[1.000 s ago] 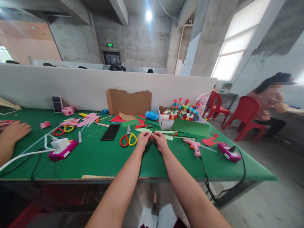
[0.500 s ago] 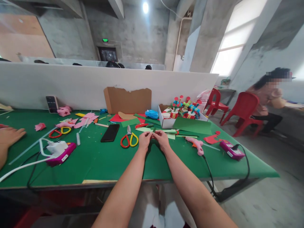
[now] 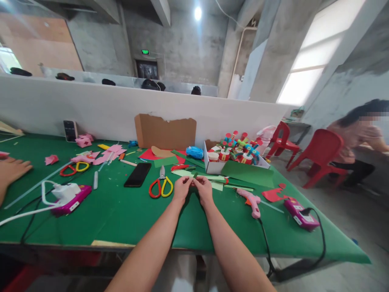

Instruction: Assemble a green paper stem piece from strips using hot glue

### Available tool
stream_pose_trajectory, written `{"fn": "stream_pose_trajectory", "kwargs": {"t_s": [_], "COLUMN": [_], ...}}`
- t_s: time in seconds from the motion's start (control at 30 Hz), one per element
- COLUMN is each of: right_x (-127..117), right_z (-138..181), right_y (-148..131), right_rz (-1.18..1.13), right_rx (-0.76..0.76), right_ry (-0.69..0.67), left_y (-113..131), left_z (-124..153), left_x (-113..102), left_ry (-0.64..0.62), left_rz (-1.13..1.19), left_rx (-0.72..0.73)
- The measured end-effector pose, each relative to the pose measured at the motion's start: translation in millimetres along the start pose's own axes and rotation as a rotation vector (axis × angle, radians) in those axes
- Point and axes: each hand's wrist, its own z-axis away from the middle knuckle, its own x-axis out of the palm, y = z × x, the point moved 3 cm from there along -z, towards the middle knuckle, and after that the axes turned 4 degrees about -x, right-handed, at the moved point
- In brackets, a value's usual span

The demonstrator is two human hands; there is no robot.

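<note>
My left hand (image 3: 182, 189) and my right hand (image 3: 203, 190) meet fingertip to fingertip over the table, both closed in a pinch. Between them is a small dark green paper strip (image 3: 195, 175), mostly hidden by the fingers. Left of my hands lie scissors (image 3: 161, 184) with one red and one yellow handle, blades pointing away. Pale green paper strips (image 3: 212, 177) lie just beyond my fingers. To the right rests a pink glue gun (image 3: 251, 201) with its cord running off the front edge.
A white box (image 3: 212, 165) of colourful paper figures stands at the back right, with green paper (image 3: 247, 173) before it. A black phone (image 3: 137, 174) lies left of the scissors. Purple power strips (image 3: 300, 215) sit at both sides. Another person's hand (image 3: 13, 171) rests at far left.
The camera view has shifted, tilting and turning slightly. My hands stay together pinching the green paper strip, with only slight finger movement.
</note>
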Motion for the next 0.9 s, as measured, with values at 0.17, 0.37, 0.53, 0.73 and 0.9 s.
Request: {"fn": "stream_pose_trajectory", "kwargs": {"t_s": [0.17,0.37,0.53,0.73,0.9], "right_x": [1,6,9,6,9], "right_z": [-2,-6,-7,-8,-9], "right_y": [3,-2,-4,0,1], "right_rz": [0.016,0.012,0.024,-0.034,-0.039], "right_rx": [0.005,0.025,0.042,0.075,0.056], "right_ry": [-0.019,-0.040,-0.099,-0.109,-0.107], "left_y": [4,1,-1,-3,-3], "left_z": [1,-1,-3,-8,-12], "left_x": [1,-1,-3,-4,-5], "left_ry": [0.004,0.045,0.041,0.029,0.005], "left_rz": [0.040,0.051,0.073,0.073,0.101], "left_rx": [-0.008,-0.034,-0.046,-0.025,-0.049]}}
